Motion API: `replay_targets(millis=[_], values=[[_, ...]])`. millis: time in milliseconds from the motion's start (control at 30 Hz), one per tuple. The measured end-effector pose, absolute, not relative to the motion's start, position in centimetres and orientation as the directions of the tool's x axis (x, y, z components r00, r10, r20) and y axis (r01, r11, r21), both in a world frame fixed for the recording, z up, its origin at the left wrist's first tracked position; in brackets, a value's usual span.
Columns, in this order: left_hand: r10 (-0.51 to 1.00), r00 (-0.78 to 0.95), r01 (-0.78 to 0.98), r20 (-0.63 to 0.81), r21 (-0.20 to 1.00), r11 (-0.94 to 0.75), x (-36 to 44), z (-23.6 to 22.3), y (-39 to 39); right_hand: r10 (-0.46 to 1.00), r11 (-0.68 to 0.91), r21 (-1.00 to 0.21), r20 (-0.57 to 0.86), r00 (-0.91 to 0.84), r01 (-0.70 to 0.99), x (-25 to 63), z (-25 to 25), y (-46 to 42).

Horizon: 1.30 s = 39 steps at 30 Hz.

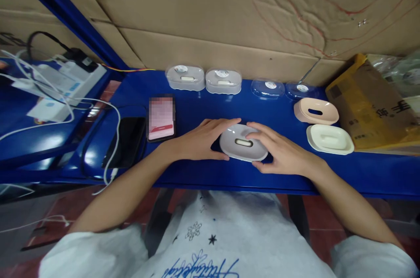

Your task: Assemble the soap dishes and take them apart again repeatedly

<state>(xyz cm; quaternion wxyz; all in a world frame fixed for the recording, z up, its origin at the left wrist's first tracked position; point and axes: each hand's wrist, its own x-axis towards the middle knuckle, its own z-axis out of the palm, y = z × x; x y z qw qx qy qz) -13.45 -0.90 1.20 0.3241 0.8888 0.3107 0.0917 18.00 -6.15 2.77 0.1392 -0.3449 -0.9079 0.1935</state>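
Here, curved hands [201,141] [284,152] around a grey dish [229,142]

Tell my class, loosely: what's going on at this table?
A person's left hand and right hand curve around opposite sides of a grey dish on the table; whether they grip it is unclear. Behind are two grey dishes under clear covers, with two more covers further right. A peach dish and a cream piece sit near a cardboard box.

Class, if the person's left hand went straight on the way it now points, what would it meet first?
Most likely the grey oval slotted dish, just ahead of the left hand's open palm; whether the thumb already touches it is unclear.
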Motion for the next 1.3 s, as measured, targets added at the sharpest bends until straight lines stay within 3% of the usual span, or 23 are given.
replay_targets(millis=[500,667,767,833,933,1100,1200,1300], values=[[0.582,0.811,0.508,-0.058,0.560,-0.654,-12.9,1.4,-1.0,0.681,0.577,-0.595,-0.028,-0.731,0.560,18.8,3.1,-5.6],[0.596,0.797,0.534,-0.091,0.567,-0.627,-12.8,1.7,-1.0,0.678,0.588,-0.574,-0.036,-0.734,0.571,19.1,2.6,-5.2],[0.593,0.801,0.523,-0.078,0.574,-0.630,-12.7,1.7,-1.0,0.662,0.630,-0.566,0.032,-0.749,0.532,19.6,3.2,-4.4],[0.585,0.809,0.508,-0.061,0.575,-0.642,-12.7,1.6,-0.9,0.699,0.650,-0.530,0.138,-0.702,0.544,20.4,3.9,-2.9],[0.587,0.809,0.500,-0.042,0.574,-0.648,-12.8,1.3,-0.9,0.798,0.599,-0.390,0.216,-0.563,0.699,22.1,4.5,1.0],[0.603,0.797,0.514,-0.030,0.559,-0.651,-12.8,1.0,-1.0,0.926,0.378,-0.121,0.051,-0.374,0.918,24.2,2.8,7.5],[0.604,0.796,0.522,-0.037,0.547,-0.655,-12.7,1.1,-1.1,0.944,0.327,-0.069,-0.005,-0.329,0.942,23.9,1.8,8.5],[0.608,0.793,0.524,-0.037,0.549,-0.651,-12.6,1.2,-1.2,0.930,0.368,-0.063,0.039,-0.367,0.928,22.8,1.7,7.3]])
